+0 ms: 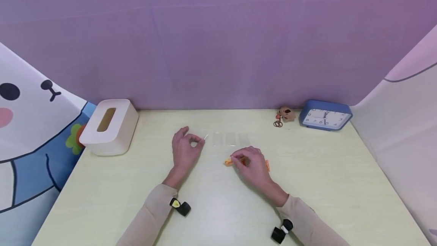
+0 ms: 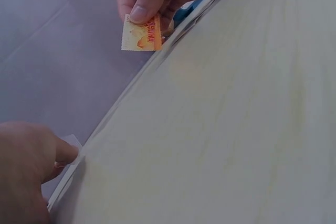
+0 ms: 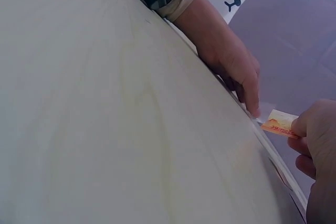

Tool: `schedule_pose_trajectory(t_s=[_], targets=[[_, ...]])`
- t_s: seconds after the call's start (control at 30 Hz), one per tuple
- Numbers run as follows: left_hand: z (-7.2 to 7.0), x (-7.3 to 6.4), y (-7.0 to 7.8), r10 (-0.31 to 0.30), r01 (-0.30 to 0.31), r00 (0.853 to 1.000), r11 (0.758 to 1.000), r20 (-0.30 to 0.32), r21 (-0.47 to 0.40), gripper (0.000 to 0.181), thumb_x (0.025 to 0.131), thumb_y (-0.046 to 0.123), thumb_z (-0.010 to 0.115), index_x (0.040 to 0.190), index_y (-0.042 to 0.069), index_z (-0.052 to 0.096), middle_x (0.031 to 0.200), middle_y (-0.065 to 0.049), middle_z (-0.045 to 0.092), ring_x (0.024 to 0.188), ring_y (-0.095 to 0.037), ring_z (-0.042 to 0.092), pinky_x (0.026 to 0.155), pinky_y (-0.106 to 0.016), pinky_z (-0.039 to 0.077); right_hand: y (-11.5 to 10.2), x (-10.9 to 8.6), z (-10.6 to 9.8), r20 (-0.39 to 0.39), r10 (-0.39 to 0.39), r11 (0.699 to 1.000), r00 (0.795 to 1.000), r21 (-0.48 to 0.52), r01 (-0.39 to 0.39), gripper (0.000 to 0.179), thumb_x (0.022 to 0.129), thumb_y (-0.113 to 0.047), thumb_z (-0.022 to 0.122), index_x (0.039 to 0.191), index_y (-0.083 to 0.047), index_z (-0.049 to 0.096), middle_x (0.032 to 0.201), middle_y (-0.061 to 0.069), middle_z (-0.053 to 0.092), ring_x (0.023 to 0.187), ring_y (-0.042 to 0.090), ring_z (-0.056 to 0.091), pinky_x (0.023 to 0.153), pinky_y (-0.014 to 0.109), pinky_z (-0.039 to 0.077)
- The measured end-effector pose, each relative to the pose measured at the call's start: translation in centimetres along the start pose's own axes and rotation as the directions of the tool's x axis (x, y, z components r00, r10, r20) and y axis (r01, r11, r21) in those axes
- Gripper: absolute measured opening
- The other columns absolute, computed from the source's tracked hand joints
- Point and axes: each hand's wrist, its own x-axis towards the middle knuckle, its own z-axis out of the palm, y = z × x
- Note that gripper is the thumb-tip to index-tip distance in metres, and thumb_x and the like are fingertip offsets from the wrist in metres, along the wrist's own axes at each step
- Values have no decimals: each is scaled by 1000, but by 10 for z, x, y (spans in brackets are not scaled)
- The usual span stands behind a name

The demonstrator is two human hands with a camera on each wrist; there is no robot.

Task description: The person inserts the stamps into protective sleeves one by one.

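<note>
My right hand [image 1: 250,164] pinches a small orange and yellow stamp [image 2: 140,34] with a toothed edge between thumb and fingers, held over the table. A second orange printed piece [image 1: 268,165] shows just past the right side of that hand, partly hidden by it. To the left, my left hand [image 1: 186,149] pinches a thin clear sleeve [image 1: 206,137] by its edge; much of the sleeve is hidden by the fingers. Three flat clear sleeves [image 1: 230,139] lie in a row on the table, beyond and between the hands.
A white tissue box [image 1: 112,136] stands at the back left of the pale table [image 1: 211,208]. At the back right are a blue clock [image 1: 326,115] and a small brown plush keychain [image 1: 286,114]. A purple cloth [image 1: 218,48] hangs behind the table.
</note>
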Motion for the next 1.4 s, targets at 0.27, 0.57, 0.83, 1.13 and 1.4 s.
schedule_pose_trajectory(t_s=[0.27, 0.57, 0.83, 1.13, 1.4], targets=[[1, -13, 5, 12, -7, 1000, 983, 23, -184, 12, 95, 15, 88, 94, 8, 79, 157, -14, 59, 150, -38, 50, 128, -59, 34, 0, -1, -1, -26, 15, 999, 1000, 32, -14, 13, 92, 0, 88, 97, -11, 84, 89, -3, 80, 86, 17, 69, 93, 40, 44], [4, -31, 9, 130, -117, 991, 967, 40, -225, 13, 89, 8, 92, 87, 11, 79, 143, -15, 68, 137, -39, 62, 123, -59, 40, 1, 0, 0, -135, -22, 997, 991, 74, 32, 14, 90, 2, 89, 96, -8, 83, 89, 1, 81, 86, 22, 69, 86, 35, 46], [2, -42, 15, 189, -159, 972, 966, 136, -206, 13, 90, 8, 92, 86, 14, 81, 145, -10, 68, 140, -34, 57, 121, -58, 42, 3, 1, -2, -209, -55, 991, 976, 107, 79, 13, 92, 2, 88, 99, -9, 85, 92, 1, 81, 90, 26, 69, 81, 36, 48], [4, -46, 14, 304, -268, 939, 940, 160, -212, 14, 87, 8, 93, 86, 14, 80, 146, -10, 65, 138, -36, 57, 116, -58, 47, 1, 3, -2, -264, -156, 974, 952, 118, 192, 19, 86, 11, 88, 97, -4, 83, 93, 8, 81, 93, 29, 70, 95, 22, 46], [4, -46, 11, 383, -350, 903, 918, 192, -187, 13, 89, 12, 94, 87, 15, 81, 149, -10, 64, 140, -36, 55, 114, -58, 50, 4, 5, -2, -275, -224, 953, 935, 138, 269, 25, 83, 18, 86, 95, -3, 83, 90, 8, 81, 91, 31, 69, 95, 22, 49]])
